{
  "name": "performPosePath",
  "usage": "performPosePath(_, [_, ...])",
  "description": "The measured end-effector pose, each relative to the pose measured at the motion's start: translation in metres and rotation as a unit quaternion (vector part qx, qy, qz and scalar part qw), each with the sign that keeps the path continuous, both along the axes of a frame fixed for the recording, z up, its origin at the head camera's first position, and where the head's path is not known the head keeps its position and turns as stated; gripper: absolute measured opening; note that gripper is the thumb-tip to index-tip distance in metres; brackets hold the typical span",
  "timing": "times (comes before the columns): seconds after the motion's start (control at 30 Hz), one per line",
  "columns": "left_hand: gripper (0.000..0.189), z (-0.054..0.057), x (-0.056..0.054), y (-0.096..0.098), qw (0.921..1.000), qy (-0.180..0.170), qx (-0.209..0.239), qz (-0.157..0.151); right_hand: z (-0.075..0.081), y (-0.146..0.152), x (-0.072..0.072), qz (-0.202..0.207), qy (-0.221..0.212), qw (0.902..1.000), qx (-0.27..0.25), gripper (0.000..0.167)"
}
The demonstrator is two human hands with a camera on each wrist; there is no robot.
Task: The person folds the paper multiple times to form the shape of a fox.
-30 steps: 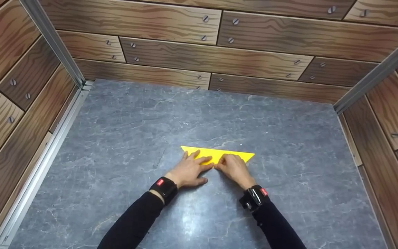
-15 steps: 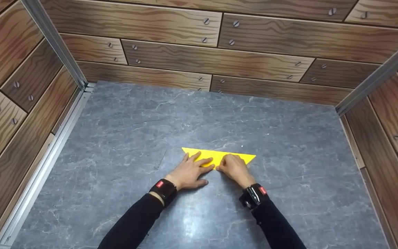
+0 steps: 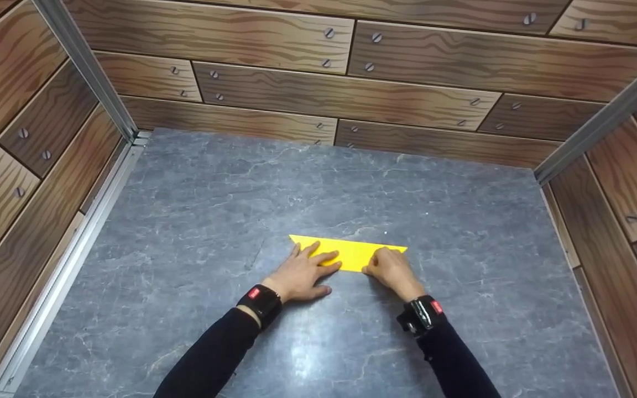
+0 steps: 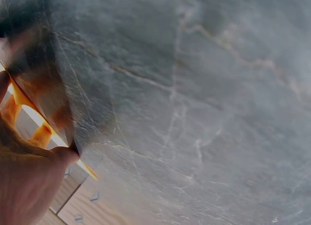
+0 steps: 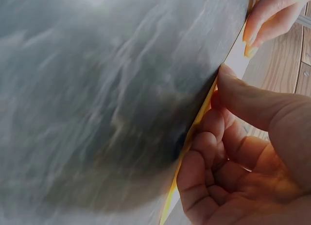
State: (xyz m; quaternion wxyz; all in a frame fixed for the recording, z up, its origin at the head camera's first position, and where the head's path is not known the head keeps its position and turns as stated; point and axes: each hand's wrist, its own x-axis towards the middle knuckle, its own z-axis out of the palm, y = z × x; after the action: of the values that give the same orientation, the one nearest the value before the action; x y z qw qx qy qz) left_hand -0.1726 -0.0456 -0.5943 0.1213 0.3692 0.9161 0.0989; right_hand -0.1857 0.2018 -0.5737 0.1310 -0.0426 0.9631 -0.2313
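A folded sheet of yellow paper [image 3: 354, 255] lies flat on the grey marbled surface, its long pointed edge facing away. My left hand [image 3: 301, 272] rests on its left part with spread fingers [image 3: 327, 256]. At the near edge, toward the right end, my right hand [image 3: 390, 271] has its fingers curled and thumb and index tips together on the fold. The right wrist view shows the thumb [image 5: 238, 86] right at the paper's edge, the other fingers bent against the sheet. The right hand covers part of the paper's right end.
The marbled surface [image 3: 213, 210] stretches around the paper. Wood-patterned walls [image 3: 274, 88] stand at the back and both sides, with metal corner posts [image 3: 89, 72] and a metal rail [image 3: 64, 271] along the left edge.
My right hand has slid to the right along the paper's near edge, away from the left fingertips, uncovering more yellow between the hands. The left hand stays in place.
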Motion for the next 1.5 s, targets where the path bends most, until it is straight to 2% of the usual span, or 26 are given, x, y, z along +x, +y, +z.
performPosePath(0.13, [0.064,0.0,0.0,0.0,1.0,-0.004,0.001,-0.001,0.0,0.012,0.002,-0.012,-0.007,0.9999,-0.002,0.031])
performPosePath(0.27, [0.063,0.001,0.0,-0.001,1.0,-0.005,0.003,-0.003,-0.002,0.026,0.005,-0.007,0.007,0.9999,-0.009,0.033])
performPosePath(0.5, [0.063,0.001,0.001,-0.001,0.9999,-0.005,0.01,-0.004,-0.002,0.042,0.006,-0.008,-0.004,0.9995,-0.031,0.024])
performPosePath(0.7, [0.063,0.002,0.001,-0.003,1.0,-0.006,0.006,0.0,0.002,0.022,0.007,0.003,0.025,0.9983,-0.053,0.011])
performPosePath(0.83, [0.063,0.002,0.001,-0.002,1.0,-0.001,0.006,0.002,-0.001,-0.003,0.006,0.034,0.049,0.9958,-0.07,0.012])
performPosePath(0.9, [0.063,0.001,0.001,-0.002,1.0,0.002,0.007,-0.002,-0.004,-0.013,0.004,0.037,0.042,0.9962,-0.066,0.015])
performPosePath(1.0, [0.063,0.001,0.0,-0.002,1.0,0.007,0.004,-0.005,-0.005,-0.024,0.001,0.021,0.026,0.9984,-0.046,0.023])
performPosePath(1.17, [0.063,0.0,-0.001,-0.002,0.9997,0.021,0.001,-0.013,-0.003,-0.026,-0.003,0.006,0.002,0.9999,-0.014,0.03])
performPosePath(1.37, [0.064,-0.003,-0.003,-0.009,0.9978,0.056,-0.012,-0.034,0.0,-0.026,-0.009,0.018,-0.03,0.9994,-0.006,0.033])
performPosePath(1.5, [0.064,-0.005,-0.003,-0.014,0.9967,0.067,-0.017,-0.044,0.0,-0.025,-0.011,0.022,-0.042,0.9988,-0.008,0.036])
